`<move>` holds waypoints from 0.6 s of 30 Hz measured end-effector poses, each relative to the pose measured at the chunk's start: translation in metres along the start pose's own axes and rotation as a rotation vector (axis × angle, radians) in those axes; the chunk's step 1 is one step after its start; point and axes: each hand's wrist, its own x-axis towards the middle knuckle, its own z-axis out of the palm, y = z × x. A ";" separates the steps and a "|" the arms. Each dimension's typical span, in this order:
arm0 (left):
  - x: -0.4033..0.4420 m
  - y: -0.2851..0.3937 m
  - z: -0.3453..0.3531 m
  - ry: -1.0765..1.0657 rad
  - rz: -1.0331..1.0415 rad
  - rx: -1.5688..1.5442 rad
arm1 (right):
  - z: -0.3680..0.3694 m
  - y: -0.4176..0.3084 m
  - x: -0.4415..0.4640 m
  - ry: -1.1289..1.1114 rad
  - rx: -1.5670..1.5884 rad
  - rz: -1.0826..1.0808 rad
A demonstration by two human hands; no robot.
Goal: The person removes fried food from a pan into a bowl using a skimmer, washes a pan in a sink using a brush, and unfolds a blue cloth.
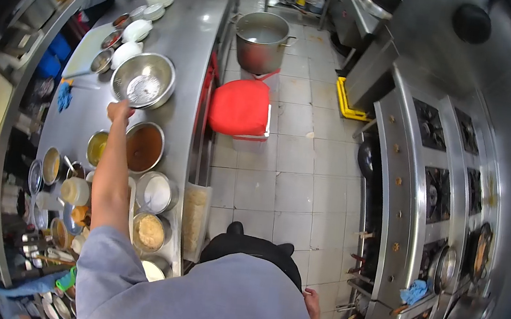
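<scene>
My left hand (119, 111) reaches out over the steel counter. Its fingers are closed at the near rim of a large metal bowl (167, 67), which has a shiny, patterned bottom. Just below the hand stand a pot of reddish-brown sauce (144, 147) and a smaller container of yellow liquid (97, 148). My forearm passes above these containers. My right hand (312, 306) hangs beside my body on the right, fingers loosely apart and nothing visible in them; part of it is hidden by my shirt.
Small bowls (137, 31) line the counter (189, 28). Tubs of white (156, 192) and pale crumbly (149, 232) food stand nearer me. On the tiled floor are a red-covered stool (241, 107) and a large stockpot (260, 41). A gas range (400, 211) runs along the right.
</scene>
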 end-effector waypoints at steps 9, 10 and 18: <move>0.071 -0.067 0.029 -0.271 0.213 -0.425 | -0.004 0.067 -0.003 0.111 0.206 0.107; 0.128 -0.083 0.037 -0.231 0.246 -0.137 | -0.003 0.074 -0.006 0.128 0.207 0.093; -0.106 -0.042 0.083 -0.194 0.360 -0.155 | 0.016 0.103 -0.041 0.202 0.351 0.178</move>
